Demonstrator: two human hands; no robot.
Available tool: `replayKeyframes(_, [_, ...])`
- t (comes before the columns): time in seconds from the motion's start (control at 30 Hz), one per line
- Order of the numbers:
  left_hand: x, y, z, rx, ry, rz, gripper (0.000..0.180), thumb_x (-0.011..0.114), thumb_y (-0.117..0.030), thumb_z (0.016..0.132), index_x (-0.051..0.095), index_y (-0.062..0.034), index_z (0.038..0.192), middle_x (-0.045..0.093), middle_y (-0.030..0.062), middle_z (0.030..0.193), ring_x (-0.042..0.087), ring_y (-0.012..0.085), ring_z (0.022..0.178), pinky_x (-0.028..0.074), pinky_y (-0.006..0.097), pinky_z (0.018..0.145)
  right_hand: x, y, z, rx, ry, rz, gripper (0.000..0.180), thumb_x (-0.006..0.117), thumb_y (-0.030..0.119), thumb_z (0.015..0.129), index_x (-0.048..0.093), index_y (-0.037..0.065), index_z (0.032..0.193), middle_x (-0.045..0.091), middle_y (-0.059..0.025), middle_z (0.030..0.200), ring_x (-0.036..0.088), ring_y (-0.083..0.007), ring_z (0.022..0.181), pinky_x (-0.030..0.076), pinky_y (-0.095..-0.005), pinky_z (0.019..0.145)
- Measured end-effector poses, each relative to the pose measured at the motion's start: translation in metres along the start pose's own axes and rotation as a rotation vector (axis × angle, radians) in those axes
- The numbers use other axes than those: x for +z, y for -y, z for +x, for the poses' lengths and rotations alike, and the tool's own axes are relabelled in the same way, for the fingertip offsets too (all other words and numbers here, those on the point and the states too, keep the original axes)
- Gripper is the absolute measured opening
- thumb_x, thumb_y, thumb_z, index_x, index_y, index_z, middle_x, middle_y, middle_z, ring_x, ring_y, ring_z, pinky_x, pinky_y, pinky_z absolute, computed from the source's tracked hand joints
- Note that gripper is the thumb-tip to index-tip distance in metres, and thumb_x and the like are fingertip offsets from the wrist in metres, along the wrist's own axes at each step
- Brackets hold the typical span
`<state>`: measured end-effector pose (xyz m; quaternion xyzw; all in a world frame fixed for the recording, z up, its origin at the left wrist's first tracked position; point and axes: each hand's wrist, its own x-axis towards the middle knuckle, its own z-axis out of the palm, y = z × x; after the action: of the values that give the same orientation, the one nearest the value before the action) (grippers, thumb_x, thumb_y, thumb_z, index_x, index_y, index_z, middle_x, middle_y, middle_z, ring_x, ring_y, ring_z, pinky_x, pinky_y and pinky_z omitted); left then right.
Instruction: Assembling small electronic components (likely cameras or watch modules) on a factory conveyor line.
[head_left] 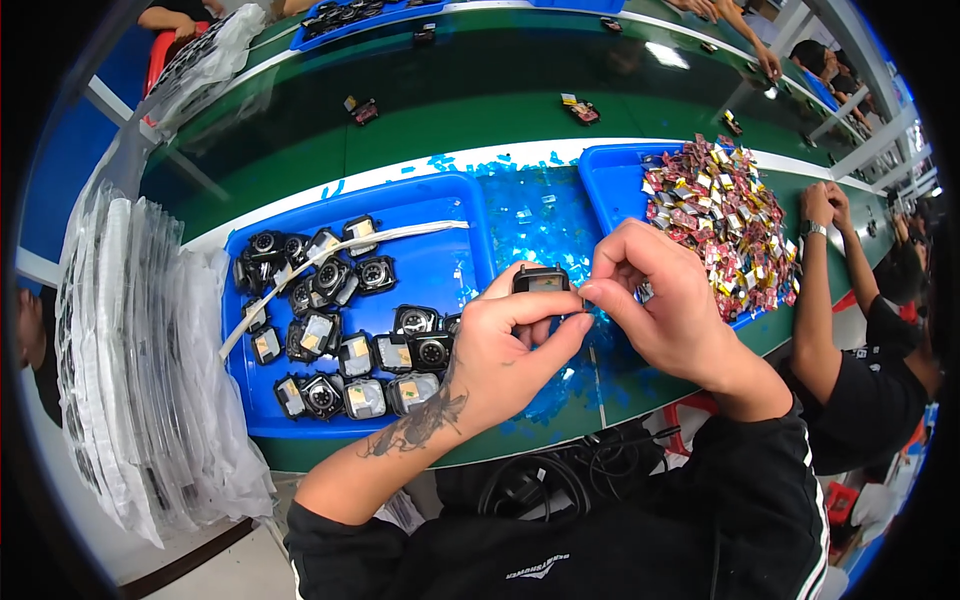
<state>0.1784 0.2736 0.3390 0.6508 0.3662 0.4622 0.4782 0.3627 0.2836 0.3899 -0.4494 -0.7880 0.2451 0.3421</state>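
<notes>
While left hand (510, 345) grips a small black module (541, 279) over the green surface (450, 110), right hand (655, 300) pinches its edge; blue tray (440, 205) w/ more modules sits left.

Glossy blue plastic tray (452, 205) — shiny foil scraps (722, 215) — smooth green tabletop (470, 100)

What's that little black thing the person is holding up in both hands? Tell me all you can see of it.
The small black device is squarish, with a dark casing and a pale, glossy face turned up toward the camera. It looks like plastic. The left hand grips it from below, and the right hand pinches at its right edge. It is held above the blue-littered green table.
</notes>
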Motion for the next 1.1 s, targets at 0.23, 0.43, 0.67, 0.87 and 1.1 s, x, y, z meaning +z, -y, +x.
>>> replayKeyframes(0.23, [0.002, 0.004, 0.000, -0.221, 0.036, -0.236, 0.017, 0.072, -0.005, 0.084, 0.071, 0.0036, 0.099, 0.064, 0.0029, 0.085, 0.054, 0.0042, 0.071, 0.042, 0.019, 0.061, -0.003, -0.003, 0.005, 0.120, 0.096, 0.108, 0.015, 0.067, 0.010, 0.086, 0.056, 0.000, 0.085, 0.059, -0.0088, 0.073, 0.058, -0.0198, 0.061, 0.047, -0.0315, 0.057])
replayKeyframes(0.43, [-0.001, -0.003, 0.007, -0.363, 0.031, -0.456, 0.019, 0.070, -0.008, 0.086, 0.071, 0.0033, 0.101, 0.070, 0.0069, 0.085, 0.060, 0.0084, 0.069, 0.047, 0.022, 0.064, -0.002, -0.006, 0.015, 0.125, 0.110, 0.102, 0.016, 0.063, 0.012, 0.088, 0.055, -0.002, 0.085, 0.058, -0.0142, 0.071, 0.060, -0.0293, 0.064, 0.046, -0.0367, 0.058])
replayKeyframes(0.67, [-0.003, 0.001, 0.009, -0.392, 0.028, -0.471, 0.016, 0.067, -0.007, 0.088, 0.071, 0.0033, 0.099, 0.067, 0.0048, 0.083, 0.059, 0.0087, 0.068, 0.047, 0.022, 0.062, 0.006, -0.008, 0.012, -0.116, 0.058, -0.183, 0.016, 0.060, 0.014, 0.091, 0.053, 0.000, 0.090, 0.057, -0.0161, 0.080, 0.061, -0.0367, 0.072, 0.047, -0.0435, 0.060])
replayKeyframes(0.87, [-0.005, -0.001, 0.010, -0.459, -0.023, -0.530, 0.017, 0.064, -0.008, 0.090, 0.070, 0.0033, 0.101, 0.065, 0.0031, 0.081, 0.058, 0.0074, 0.069, 0.045, 0.020, 0.061, -0.004, -0.009, 0.000, -0.151, -0.027, -0.273, 0.012, 0.062, 0.008, 0.087, 0.053, 0.004, 0.094, 0.057, -0.0128, 0.084, 0.060, -0.0346, 0.072, 0.048, -0.0423, 0.059])
replayKeyframes(1.1, [-0.007, -0.002, 0.007, -0.417, 0.121, -0.611, 0.018, 0.066, -0.014, 0.091, 0.071, 0.0014, 0.098, 0.062, -0.0003, 0.082, 0.056, 0.0058, 0.071, 0.044, 0.021, 0.061, -0.001, -0.022, -0.003, 0.159, 0.138, 0.652, 0.018, 0.060, 0.003, 0.091, 0.067, -0.002, 0.108, 0.064, -0.0098, 0.101, 0.062, -0.0148, 0.093, 0.051, -0.0274, 0.079])
